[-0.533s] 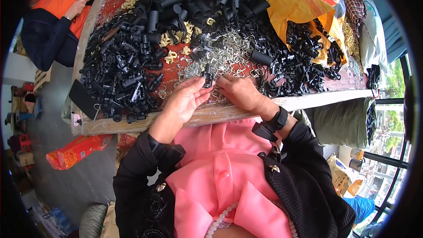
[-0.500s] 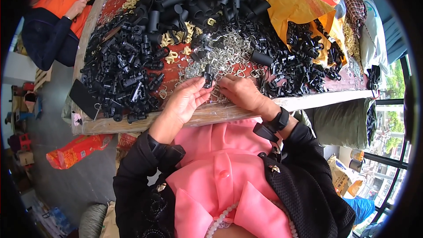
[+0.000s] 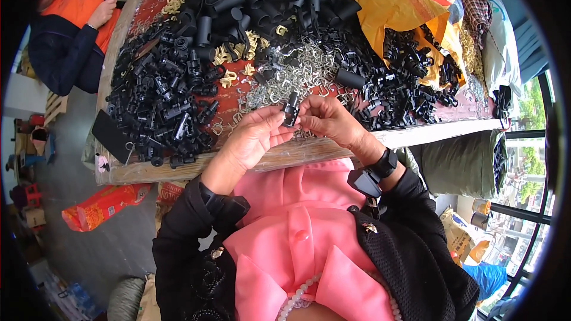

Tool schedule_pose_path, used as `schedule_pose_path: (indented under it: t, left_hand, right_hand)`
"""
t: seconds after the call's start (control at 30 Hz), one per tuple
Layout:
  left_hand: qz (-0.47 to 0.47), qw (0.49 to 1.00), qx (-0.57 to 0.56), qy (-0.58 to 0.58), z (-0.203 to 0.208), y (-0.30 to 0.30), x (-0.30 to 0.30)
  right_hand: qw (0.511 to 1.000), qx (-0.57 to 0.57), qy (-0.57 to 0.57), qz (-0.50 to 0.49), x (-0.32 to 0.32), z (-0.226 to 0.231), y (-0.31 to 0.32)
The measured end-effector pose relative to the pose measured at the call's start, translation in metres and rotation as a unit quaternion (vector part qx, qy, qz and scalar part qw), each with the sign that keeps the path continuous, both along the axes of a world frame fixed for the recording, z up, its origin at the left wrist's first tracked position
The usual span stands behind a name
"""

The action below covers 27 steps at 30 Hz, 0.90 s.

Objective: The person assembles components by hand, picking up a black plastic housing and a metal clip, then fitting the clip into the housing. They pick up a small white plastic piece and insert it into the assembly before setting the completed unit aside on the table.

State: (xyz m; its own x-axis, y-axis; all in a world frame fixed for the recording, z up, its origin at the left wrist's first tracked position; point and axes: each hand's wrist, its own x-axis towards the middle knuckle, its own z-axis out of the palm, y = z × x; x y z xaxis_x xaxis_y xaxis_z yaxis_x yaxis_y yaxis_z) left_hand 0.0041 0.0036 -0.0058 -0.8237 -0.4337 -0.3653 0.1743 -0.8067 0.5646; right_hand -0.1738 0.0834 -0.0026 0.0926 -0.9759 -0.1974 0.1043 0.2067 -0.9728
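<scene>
Just above the table's front edge, my left hand point(image 3: 254, 134) pinches a small black plastic fitting point(image 3: 291, 109) between thumb and fingertips, holding it nearly upright. My right hand point(image 3: 331, 122) is closed beside it, thumb and fingers pressed together against the fitting's right side. Anything small between those right fingers is hidden. Behind both hands spreads a heap of bent silvery metal clips point(image 3: 303, 68). To the left is a large pile of similar black fittings point(image 3: 160, 92), and to the right a pile of smaller black parts point(image 3: 380, 98).
Black tubes point(image 3: 229, 3) are heaped at the back, with cream-coloured plastic pieces point(image 3: 228, 78) in front. A yellow sack point(image 3: 404, 0) spills black parts at the right. The wooden table edge point(image 3: 178, 169) runs before me. A co-worker point(image 3: 71, 30) handles something at the far left.
My right hand has come up from the metal clips to meet the black fitting. My left hand has shifted slightly right, and the fitting has tilted a little.
</scene>
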Motion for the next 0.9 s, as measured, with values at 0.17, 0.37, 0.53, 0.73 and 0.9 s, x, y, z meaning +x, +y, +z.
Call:
schedule_pose_path:
  t: [0.17, 0.37, 0.53, 0.73, 0.9]
  left_hand:
    - [-0.012, 0.999, 0.012, 0.027, 0.002, -0.003, 0.000]
    - [-0.038, 0.996, 0.066, 0.044, 0.003, -0.005, -0.001]
    - [-0.030, 0.997, 0.059, 0.030, 0.003, -0.004, 0.000]
    - [-0.005, 0.998, 0.056, 0.018, 0.014, 0.007, -0.006]
    - [-0.011, 0.998, 0.056, 0.005, 0.013, 0.009, -0.003]
  right_hand:
    - [0.999, -0.043, -0.015, -0.031, 0.005, 0.000, 0.004]
    - [0.960, -0.180, 0.208, -0.055, 0.004, -0.006, 0.008]
    - [0.963, -0.169, 0.197, -0.066, 0.004, 0.005, 0.007]
    - [0.933, -0.259, 0.237, -0.084, 0.007, 0.014, 0.004]
    - [0.911, -0.281, 0.277, -0.120, 0.014, 0.023, 0.008]
